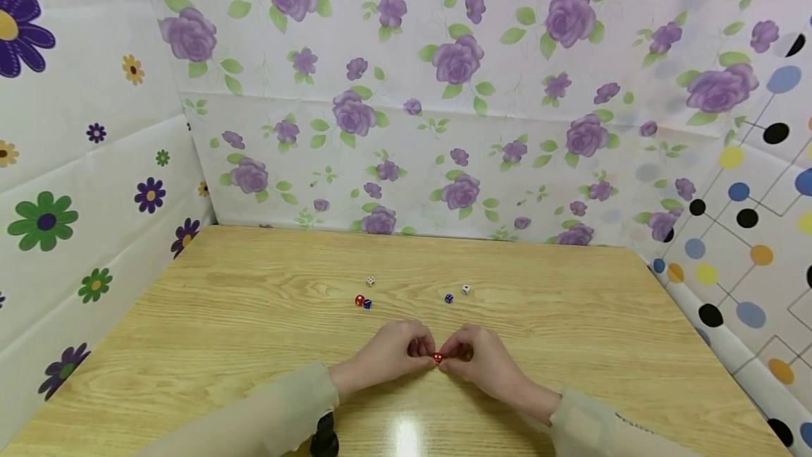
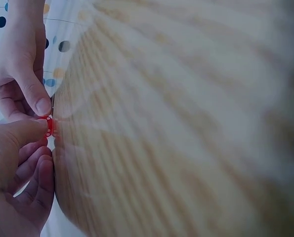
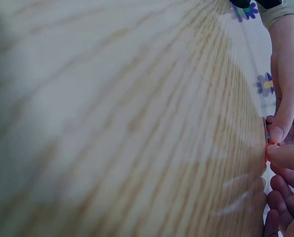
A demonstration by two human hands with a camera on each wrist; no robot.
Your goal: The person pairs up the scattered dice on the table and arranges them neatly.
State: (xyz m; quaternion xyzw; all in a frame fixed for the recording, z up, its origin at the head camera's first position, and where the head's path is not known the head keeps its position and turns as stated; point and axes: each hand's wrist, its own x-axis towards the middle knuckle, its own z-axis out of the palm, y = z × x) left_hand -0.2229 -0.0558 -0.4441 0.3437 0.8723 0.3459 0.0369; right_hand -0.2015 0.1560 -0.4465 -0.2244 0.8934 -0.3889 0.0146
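A small red die with white pips (image 1: 438, 357) is low over the front middle of the wooden table, between both hands. From the left, my left hand (image 1: 396, 352) pinches it with thumb and fingers. My right hand (image 1: 483, 360) pinches the same die from the other side. The left wrist view has the left thumb across the red die (image 2: 50, 129), with the right hand (image 2: 21, 74) just above. In the right wrist view a sliver of the red die (image 3: 267, 153) shows by the right thumb; fingers hide much of it.
Behind the left hand lie a white die (image 1: 371, 281), another red die (image 1: 359, 300) and a blue die (image 1: 367, 304) close together. A second blue die (image 1: 448, 298) and white die (image 1: 466, 289) are behind the right hand. Patterned cloth (image 1: 406, 132) encloses the wooden table (image 1: 571, 302).
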